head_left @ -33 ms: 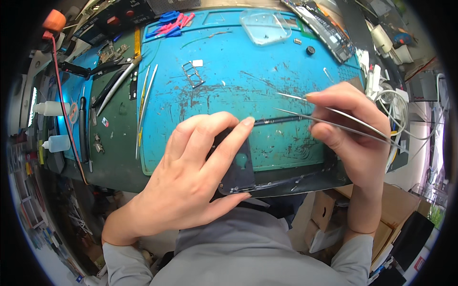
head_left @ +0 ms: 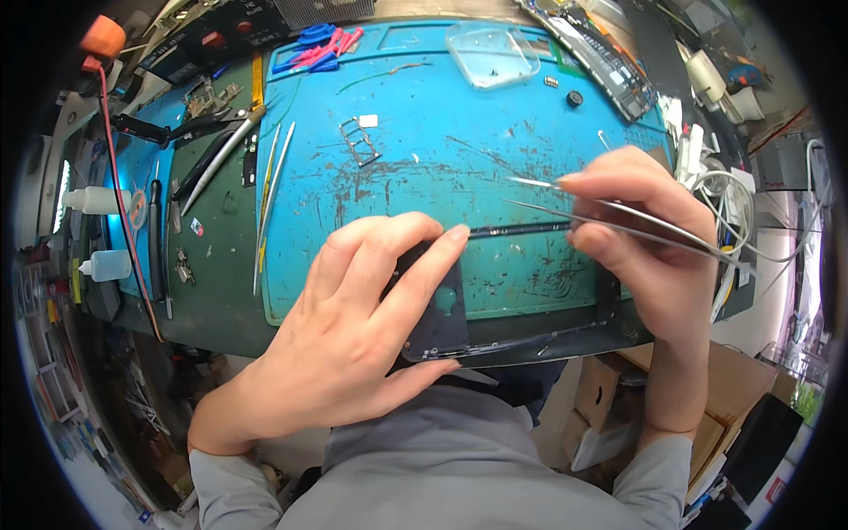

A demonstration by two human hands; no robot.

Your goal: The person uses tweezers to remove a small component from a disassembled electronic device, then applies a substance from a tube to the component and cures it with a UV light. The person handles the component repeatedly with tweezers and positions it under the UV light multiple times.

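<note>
My left hand (head_left: 367, 322) is closed round the left end of a thin black phone frame (head_left: 442, 327), fingers over its far edge and thumb along its near edge. The frame is hollow over most of its length, so the blue mat shows through; its left end is a solid panel with a cut-out. My right hand (head_left: 649, 234) pinches metal tweezers (head_left: 609, 228), whose two tips stand apart and point left, over the frame's far rail. Nothing shows between the tips. Beyond the hands lies a small metal tray-like piece (head_left: 360, 146) beside a white square (head_left: 368, 121).
The scratched blue mat (head_left: 300, 221) covers the bench. Long thin tools (head_left: 276, 203) lie at its left, with white bottles (head_left: 104, 265) farther left. Pink and blue clips (head_left: 322, 49), a clear plastic box (head_left: 490, 66) and a circuit board (head_left: 609, 75) sit at the back. Cables (head_left: 733, 199) coil at right.
My right hand and the tweezers have shifted slightly left. The left hand keeps its hold on the phone frame, which has barely moved.
</note>
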